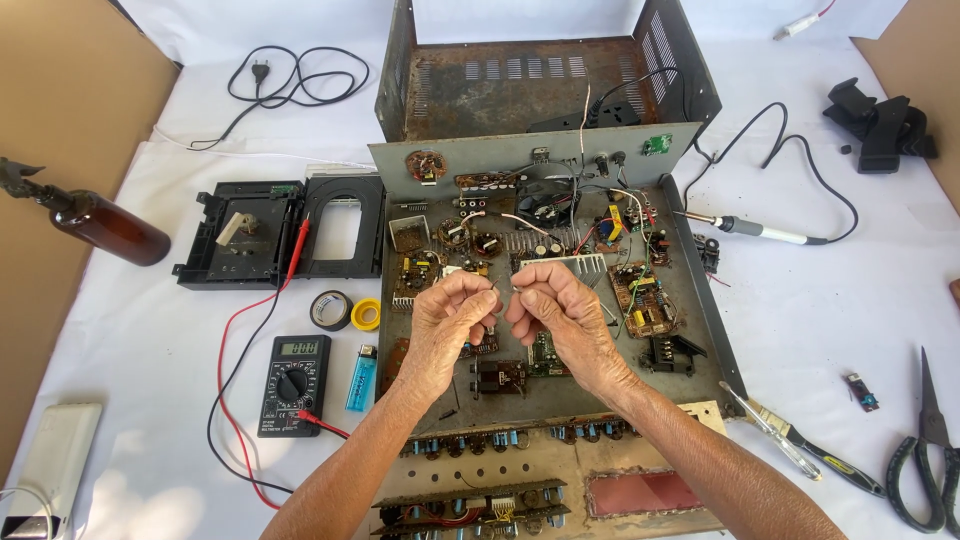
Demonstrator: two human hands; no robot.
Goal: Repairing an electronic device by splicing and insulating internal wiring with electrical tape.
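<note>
My left hand (pixel 447 322) and my right hand (pixel 563 318) are raised side by side above an open metal chassis (pixel 700 300) full of circuit boards. Both pinch the ends of a thin short wire (pixel 504 289) that spans the small gap between their fingertips. The wire is tiny and mostly hidden by the fingers. Under the hands lie small brown circuit boards (pixel 640 300) and a finned heat sink (pixel 565 264). The chassis front panel (pixel 560 460) with several knobs is nearest me.
A multimeter (pixel 295 384) with red and black leads, a blue lighter (pixel 361 379) and two tape rolls (pixel 345 311) lie left of the chassis. A soldering iron (pixel 760 231), screwdriver (pixel 770 430) and scissors (pixel 930 450) lie right. A brown bottle (pixel 105 227) stands far left.
</note>
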